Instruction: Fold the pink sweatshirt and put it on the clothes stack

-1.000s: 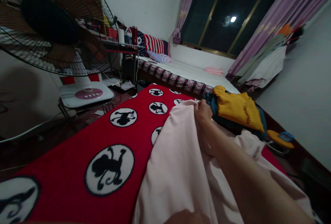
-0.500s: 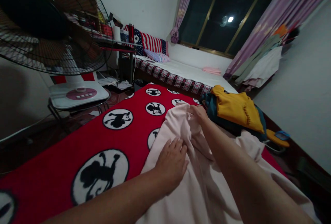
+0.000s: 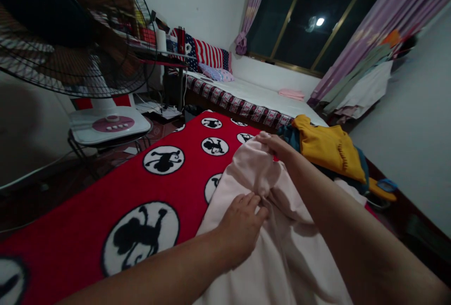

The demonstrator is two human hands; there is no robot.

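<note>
A pale pink garment (image 3: 232, 201), its exact kind unclear, lies in soft folds over the red blanket (image 3: 84, 211), which is printed with black monkey figures in white circles. My right hand (image 3: 275, 144) is closed on the garment's far edge and holds it slightly raised. Nearer to me, my left hand (image 3: 243, 227) rests on the same cloth. Its fingertips are curled in and pinch a gathered fold near the middle. The garment's near end runs out of view at the bottom, and my right forearm hides part of its right side.
Folded clothes with a yellow top (image 3: 327, 147) are stacked to the right, beside an orange-yellow object (image 3: 380, 190). A large fan (image 3: 70, 37) stands on a chair at left. Beyond are a second bed (image 3: 253, 89), a cluttered desk (image 3: 165, 60) and hanging clothes (image 3: 369, 89).
My right hand has drawn the garment's far edge slightly up and away. My left hand has shifted right, its flat fingers now curled into a fold. The cloth at right has slid inward.
</note>
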